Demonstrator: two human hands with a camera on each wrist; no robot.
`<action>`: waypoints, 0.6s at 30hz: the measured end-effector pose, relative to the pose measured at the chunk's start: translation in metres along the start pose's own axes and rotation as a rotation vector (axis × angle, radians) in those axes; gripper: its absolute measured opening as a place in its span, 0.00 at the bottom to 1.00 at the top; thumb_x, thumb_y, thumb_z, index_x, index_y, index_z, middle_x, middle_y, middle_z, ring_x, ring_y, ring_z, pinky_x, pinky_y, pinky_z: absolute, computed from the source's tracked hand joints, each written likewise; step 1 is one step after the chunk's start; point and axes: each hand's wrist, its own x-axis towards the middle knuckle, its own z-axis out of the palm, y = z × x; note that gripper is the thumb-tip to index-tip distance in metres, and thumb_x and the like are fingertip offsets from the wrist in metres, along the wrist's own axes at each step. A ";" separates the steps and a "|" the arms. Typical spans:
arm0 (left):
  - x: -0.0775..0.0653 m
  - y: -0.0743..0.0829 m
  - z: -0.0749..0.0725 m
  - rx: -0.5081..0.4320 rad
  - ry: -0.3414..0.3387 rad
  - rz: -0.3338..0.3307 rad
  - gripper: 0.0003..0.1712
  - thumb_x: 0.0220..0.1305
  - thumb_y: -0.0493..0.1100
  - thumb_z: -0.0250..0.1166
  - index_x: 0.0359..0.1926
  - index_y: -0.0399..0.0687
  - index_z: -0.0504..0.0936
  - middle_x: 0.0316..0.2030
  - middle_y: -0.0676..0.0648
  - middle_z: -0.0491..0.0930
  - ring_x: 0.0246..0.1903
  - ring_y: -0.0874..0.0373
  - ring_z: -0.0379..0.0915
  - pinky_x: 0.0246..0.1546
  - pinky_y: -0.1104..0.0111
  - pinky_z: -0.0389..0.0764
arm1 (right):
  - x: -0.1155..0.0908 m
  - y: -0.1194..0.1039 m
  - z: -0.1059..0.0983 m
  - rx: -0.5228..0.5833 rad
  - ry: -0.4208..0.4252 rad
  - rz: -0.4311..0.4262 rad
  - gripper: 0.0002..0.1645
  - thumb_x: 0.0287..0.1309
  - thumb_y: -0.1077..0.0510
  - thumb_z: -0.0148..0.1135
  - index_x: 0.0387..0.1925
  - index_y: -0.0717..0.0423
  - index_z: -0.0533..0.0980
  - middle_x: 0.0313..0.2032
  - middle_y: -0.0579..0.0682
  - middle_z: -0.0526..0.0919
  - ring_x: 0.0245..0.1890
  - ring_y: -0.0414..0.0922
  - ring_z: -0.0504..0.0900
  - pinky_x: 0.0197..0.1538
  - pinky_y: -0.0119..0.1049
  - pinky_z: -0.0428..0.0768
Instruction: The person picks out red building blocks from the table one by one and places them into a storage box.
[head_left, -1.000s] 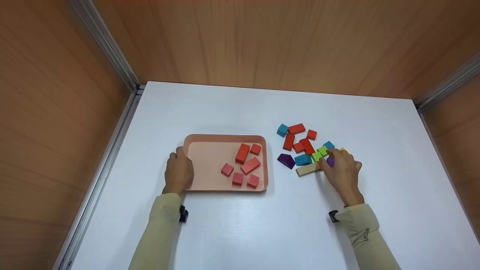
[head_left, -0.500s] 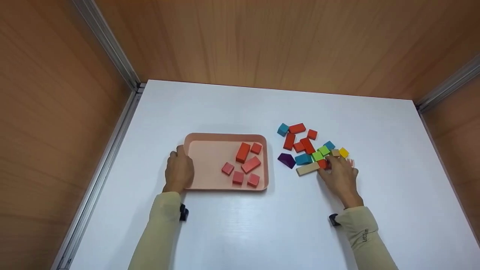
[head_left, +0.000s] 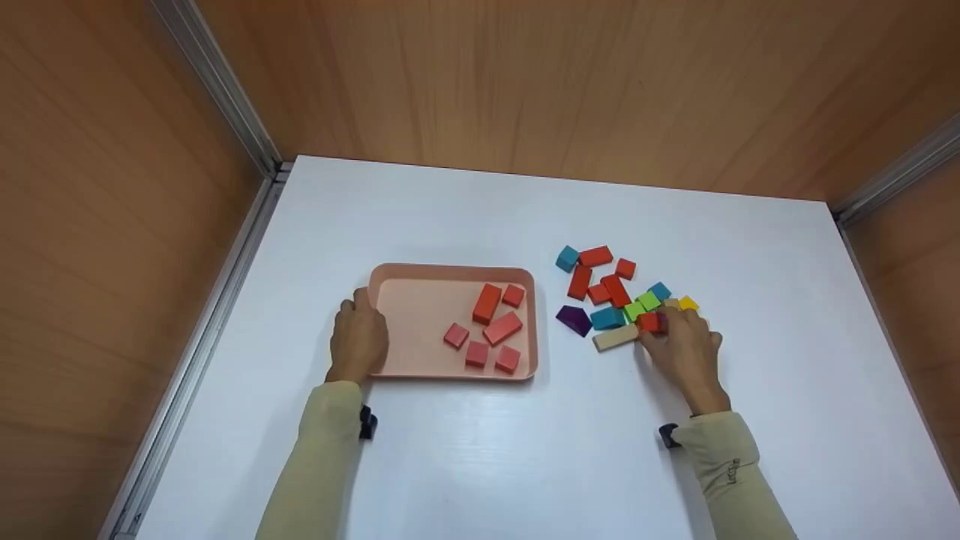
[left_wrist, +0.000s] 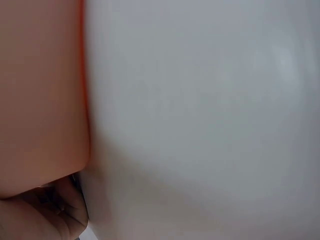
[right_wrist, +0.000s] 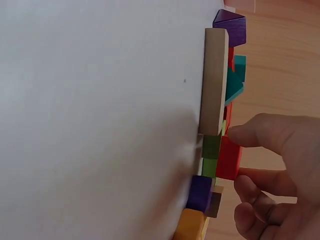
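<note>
My left hand point(head_left: 358, 337) grips the left edge of a pink tray point(head_left: 412, 330); its curled fingers show below the tray in the left wrist view. Several red blocks lie in the tray's right half. Right of it, my right hand point(head_left: 684, 360) pinches a small red block point(right_wrist: 229, 157) between thumb and index finger. In the right wrist view this block sits beside two green blocks point(right_wrist: 211, 147). A long natural-wood block point(head_left: 615, 338) lies left of the right hand. Purple point(right_wrist: 200, 193) and yellow point(right_wrist: 190, 224) blocks are close to its fingers.
Loose red, blue and purple blocks point(head_left: 574, 320) are scattered between the tray and the right hand. A white table point(head_left: 480, 457) bears everything. Wood-grain panels point(head_left: 480, 82) rise behind and at both sides.
My right hand has shifted slightly among the blocks, and a red block now shows between its thumb and index finger. The left hand stays on the tray's edge.
</note>
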 end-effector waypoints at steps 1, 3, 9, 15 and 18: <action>0.000 0.000 0.000 0.003 0.000 0.001 0.24 0.77 0.40 0.44 0.69 0.35 0.57 0.47 0.33 0.68 0.47 0.39 0.69 0.42 0.49 0.75 | 0.001 -0.003 -0.001 0.001 0.007 -0.006 0.33 0.60 0.54 0.71 0.61 0.67 0.73 0.48 0.64 0.75 0.51 0.61 0.71 0.48 0.58 0.62; 0.000 -0.001 -0.001 0.000 -0.001 -0.003 0.24 0.77 0.40 0.44 0.69 0.36 0.57 0.48 0.33 0.68 0.48 0.39 0.69 0.43 0.49 0.75 | 0.002 -0.011 -0.001 0.011 0.008 -0.014 0.33 0.60 0.54 0.70 0.62 0.67 0.72 0.47 0.63 0.75 0.51 0.60 0.71 0.51 0.59 0.61; 0.000 -0.003 -0.002 -0.011 -0.011 -0.029 0.25 0.78 0.40 0.43 0.70 0.36 0.57 0.50 0.33 0.68 0.50 0.40 0.69 0.45 0.49 0.75 | 0.004 -0.045 0.006 0.039 -0.026 -0.061 0.34 0.61 0.52 0.70 0.63 0.64 0.73 0.44 0.58 0.74 0.50 0.56 0.70 0.52 0.54 0.62; 0.001 -0.001 -0.002 -0.026 -0.016 -0.038 0.26 0.78 0.40 0.43 0.72 0.37 0.56 0.51 0.33 0.68 0.51 0.40 0.68 0.47 0.49 0.75 | 0.004 -0.094 0.019 0.065 -0.054 -0.152 0.33 0.59 0.50 0.72 0.63 0.57 0.74 0.47 0.56 0.74 0.50 0.52 0.71 0.51 0.51 0.66; 0.001 0.002 -0.001 -0.031 -0.018 -0.034 0.25 0.78 0.40 0.43 0.71 0.37 0.56 0.51 0.34 0.68 0.51 0.41 0.68 0.48 0.49 0.74 | 0.003 -0.116 0.024 0.059 -0.046 -0.209 0.33 0.57 0.50 0.74 0.62 0.57 0.75 0.47 0.55 0.75 0.49 0.51 0.72 0.50 0.49 0.66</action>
